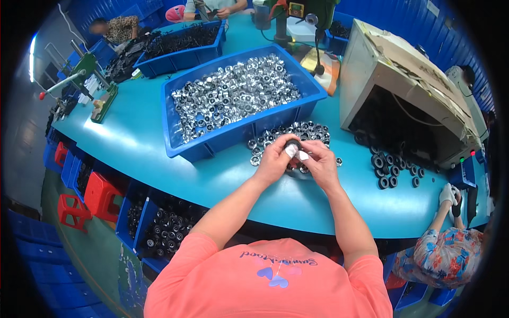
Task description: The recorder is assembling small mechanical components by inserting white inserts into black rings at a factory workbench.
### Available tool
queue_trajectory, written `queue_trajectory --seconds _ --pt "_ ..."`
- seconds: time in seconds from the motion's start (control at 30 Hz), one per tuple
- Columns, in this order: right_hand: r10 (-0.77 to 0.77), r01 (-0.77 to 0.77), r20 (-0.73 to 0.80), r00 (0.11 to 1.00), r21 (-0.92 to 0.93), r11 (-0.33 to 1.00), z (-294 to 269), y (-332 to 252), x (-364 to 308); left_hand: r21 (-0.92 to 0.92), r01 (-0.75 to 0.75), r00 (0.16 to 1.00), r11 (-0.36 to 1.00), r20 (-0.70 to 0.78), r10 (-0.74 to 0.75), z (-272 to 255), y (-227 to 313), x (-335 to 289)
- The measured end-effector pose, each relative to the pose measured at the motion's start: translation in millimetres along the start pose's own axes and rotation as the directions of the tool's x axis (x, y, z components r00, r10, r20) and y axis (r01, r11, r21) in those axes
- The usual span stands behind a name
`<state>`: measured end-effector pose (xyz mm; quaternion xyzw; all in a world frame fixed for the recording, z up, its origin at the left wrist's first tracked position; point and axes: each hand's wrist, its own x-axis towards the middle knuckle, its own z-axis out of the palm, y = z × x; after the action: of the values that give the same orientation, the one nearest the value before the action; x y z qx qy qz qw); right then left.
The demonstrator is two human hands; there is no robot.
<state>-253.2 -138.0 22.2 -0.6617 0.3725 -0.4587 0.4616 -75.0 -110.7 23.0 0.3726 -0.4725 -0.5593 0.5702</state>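
In front of my chest, my two hands meet around a small black ring-shaped part (292, 143). My left hand (274, 163) grips it between thumb and fingers. From the other side, my right hand (321, 163) is closed at the same part; its fingertips partly hide what they hold. White wrapping covers both thumb tips. Just beyond and beneath the hands lies a loose heap of shiny chrome ring-like parts (316, 130) on the teal table (212, 183). A large blue bin (191, 155), filled with more of these chrome parts, stands beyond them to the left.
Black rings (393, 170) lie to the right before a box-like open housing (352, 69). A green hand press (106, 100) stands far left, a green machine (313, 10) at the back. Red stools (101, 196) and bins of black wheels (167, 228) sit below. Co-workers sit around the table.
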Motion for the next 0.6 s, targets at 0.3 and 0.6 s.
queue_trajectory --seconds 0.3,0.6 --pt "0.036 -0.033 -0.031 0.999 0.089 0.995 -1 -1 -2 0.081 -0.024 0.999 0.996 0.038 0.021 -2 3 0" --pt "-0.059 0.053 -0.137 0.989 -0.044 0.998 16 -6 -12 0.061 -0.04 0.992 0.997 -0.117 0.047 0 -1 0"
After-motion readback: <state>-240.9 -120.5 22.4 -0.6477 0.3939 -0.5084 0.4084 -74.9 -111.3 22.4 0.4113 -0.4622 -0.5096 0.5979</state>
